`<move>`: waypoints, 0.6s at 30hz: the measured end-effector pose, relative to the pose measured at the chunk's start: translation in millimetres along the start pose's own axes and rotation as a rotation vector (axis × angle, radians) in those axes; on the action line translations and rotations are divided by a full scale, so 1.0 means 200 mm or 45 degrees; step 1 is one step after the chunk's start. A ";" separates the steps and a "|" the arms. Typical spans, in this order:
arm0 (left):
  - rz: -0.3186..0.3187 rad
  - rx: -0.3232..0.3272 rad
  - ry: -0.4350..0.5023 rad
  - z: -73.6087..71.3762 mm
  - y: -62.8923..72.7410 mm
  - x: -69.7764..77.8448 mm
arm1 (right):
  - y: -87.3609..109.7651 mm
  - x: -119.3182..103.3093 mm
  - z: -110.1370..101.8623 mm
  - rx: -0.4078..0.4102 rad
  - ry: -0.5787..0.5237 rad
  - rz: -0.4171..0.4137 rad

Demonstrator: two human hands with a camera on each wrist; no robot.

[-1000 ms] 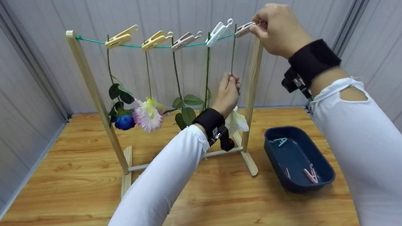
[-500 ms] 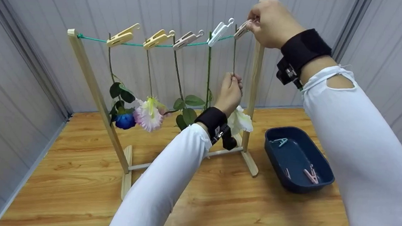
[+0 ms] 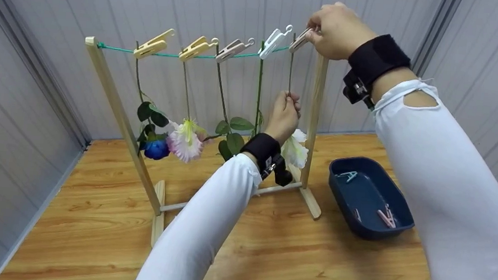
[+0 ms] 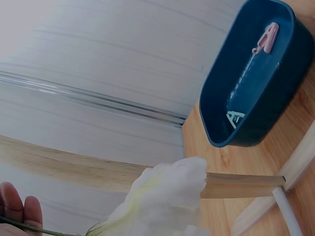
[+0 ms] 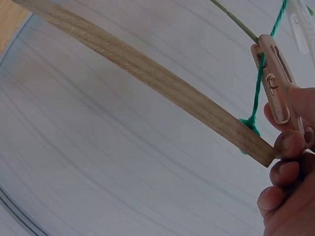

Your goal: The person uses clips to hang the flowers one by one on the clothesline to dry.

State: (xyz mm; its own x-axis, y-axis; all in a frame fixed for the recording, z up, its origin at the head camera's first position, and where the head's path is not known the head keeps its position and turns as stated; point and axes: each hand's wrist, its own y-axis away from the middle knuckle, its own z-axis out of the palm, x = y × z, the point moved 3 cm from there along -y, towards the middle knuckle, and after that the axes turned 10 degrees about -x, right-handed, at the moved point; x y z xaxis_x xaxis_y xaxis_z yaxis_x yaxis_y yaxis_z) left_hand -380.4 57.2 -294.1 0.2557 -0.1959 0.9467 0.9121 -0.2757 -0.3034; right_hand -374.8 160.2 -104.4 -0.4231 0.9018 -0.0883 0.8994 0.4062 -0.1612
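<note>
My right hand (image 3: 340, 33) pinches a beige-pink clothespin (image 3: 300, 40) at the right end of a green cord (image 3: 117, 48). In the right wrist view, the cord and the tip of a thin stem (image 5: 241, 24) meet at the clothespin's (image 5: 278, 81) front end. Lower down, my left hand (image 3: 283, 116) pinches that same stem, above a white artificial flower (image 3: 296, 151) hanging head down. To the left, a white clothespin (image 3: 274, 43), a greyish one (image 3: 234, 50) and two yellow ones (image 3: 151, 48) hold other stems on the cord.
The cord spans a wooden rack (image 3: 112, 101) on a wood-grain surface (image 3: 310, 262). Right of it stands a dark blue basin (image 3: 333, 179) with a teal clothespin (image 3: 351, 176) and pink ones (image 3: 387, 217). Blue (image 3: 156, 149) and pink (image 3: 185, 141) flowers hang at left.
My right hand has shifted slightly left, and the clothespin in it is tilted more steeply. The white flower sways a little. My left hand has barely moved.
</note>
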 end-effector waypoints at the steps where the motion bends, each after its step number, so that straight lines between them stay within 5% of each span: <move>1: 0.001 0.001 0.000 0.00 0.00 0.00 | 0.00 0.00 0.00 -0.001 0.010 0.001; 10: -0.005 -0.005 -0.076 -0.02 0.00 0.01 | 0.02 0.00 0.00 0.092 0.136 0.001; 18: -0.021 -0.049 -0.314 -0.05 0.01 0.05 | 0.05 0.02 0.01 0.157 0.092 0.010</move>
State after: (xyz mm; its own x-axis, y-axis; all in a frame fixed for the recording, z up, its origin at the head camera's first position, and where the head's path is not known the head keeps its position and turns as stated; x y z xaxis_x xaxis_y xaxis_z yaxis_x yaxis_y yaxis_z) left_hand -379.2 44.8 -286.9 0.3159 0.0430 0.9478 0.9051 -0.3133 -0.2875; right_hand -368.1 168.2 -107.8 -0.4029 0.9150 -0.0199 0.8807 0.3817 -0.2807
